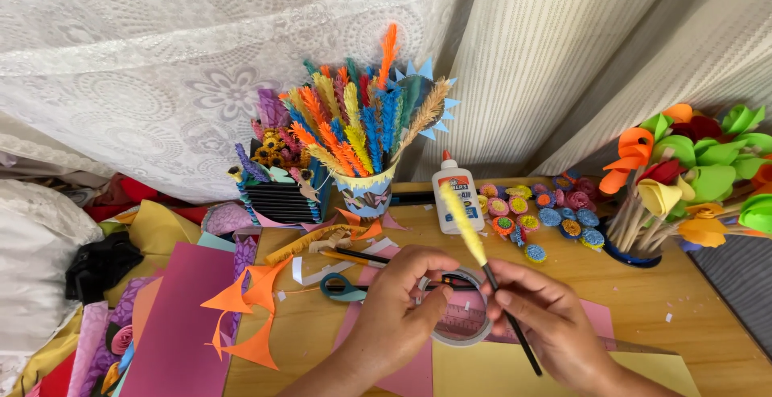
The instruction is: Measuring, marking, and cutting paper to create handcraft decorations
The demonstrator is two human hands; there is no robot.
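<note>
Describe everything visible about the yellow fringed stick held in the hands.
The yellow fringed stick is a thin dark rod whose upper part is wrapped in yellow fringed paper, giving it a fuzzy, feather-like look. It tilts, the yellow tip pointing up and left toward the glue bottle, the bare dark end reaching down and right over a yellow sheet. The right hand pinches it near where the fringe ends. The left hand holds a tape roll just beside it, behind the rod.

Two bare forearms, no sleeves, left hand (394, 308), right hand (547, 320), short unpainted nails
</note>
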